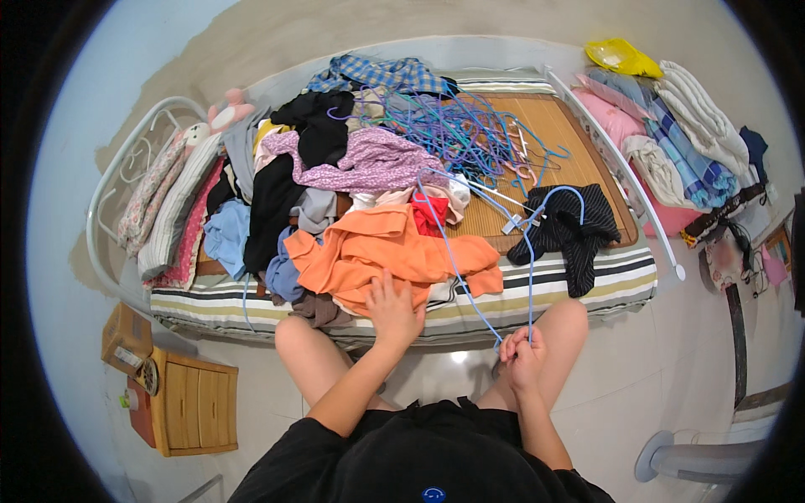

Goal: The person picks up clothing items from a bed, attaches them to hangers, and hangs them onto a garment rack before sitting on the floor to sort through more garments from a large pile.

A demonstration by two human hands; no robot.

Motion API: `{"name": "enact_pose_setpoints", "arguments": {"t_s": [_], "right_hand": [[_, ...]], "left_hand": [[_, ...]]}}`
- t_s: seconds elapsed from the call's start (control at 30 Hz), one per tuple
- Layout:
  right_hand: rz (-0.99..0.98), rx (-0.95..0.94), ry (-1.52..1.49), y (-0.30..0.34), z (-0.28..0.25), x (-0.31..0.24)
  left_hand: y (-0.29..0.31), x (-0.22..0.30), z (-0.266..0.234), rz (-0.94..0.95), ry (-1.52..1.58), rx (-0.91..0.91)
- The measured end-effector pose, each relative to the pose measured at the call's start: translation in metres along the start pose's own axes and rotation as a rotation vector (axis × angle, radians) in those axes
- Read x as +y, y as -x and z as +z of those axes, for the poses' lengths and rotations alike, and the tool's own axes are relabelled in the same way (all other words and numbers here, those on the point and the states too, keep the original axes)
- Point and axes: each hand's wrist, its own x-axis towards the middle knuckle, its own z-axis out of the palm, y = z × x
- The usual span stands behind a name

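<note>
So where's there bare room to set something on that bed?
Bare mat shows between the hanger tangle and right rail, beyond the pinstriped garment; the striped sheet is bare at its near-right corner, beside that garment. Left and middle are crowded with clothes.

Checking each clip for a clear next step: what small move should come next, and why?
Probably the left hand should grip the orange garment: its spread fingers already lie over it, the garment sits uncovered atop the pile, and the right hand holds a blue hanger.
</note>
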Motion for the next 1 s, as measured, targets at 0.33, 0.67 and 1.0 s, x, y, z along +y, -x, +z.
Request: {"name": "enact_pose_setpoints", "arguments": {"t_s": [0.33,0.67,1.0], "right_hand": [[0.263,-0.112,0.089,-0.015,-0.008,0.017],[0.218,-0.206,0.135,-0.017,0.006,-0.003],[-0.298,-0.371,0.163,-0.074,0.094,-0.022]], "left_hand": [[0.01,0.023,0.045,0.121,0.263,-0.089],[-0.055,-0.013,0.033,-0.25,0.998,-0.026],[-0.123,0.061,-0.139,-0.282,1.579,-0.388]]}}
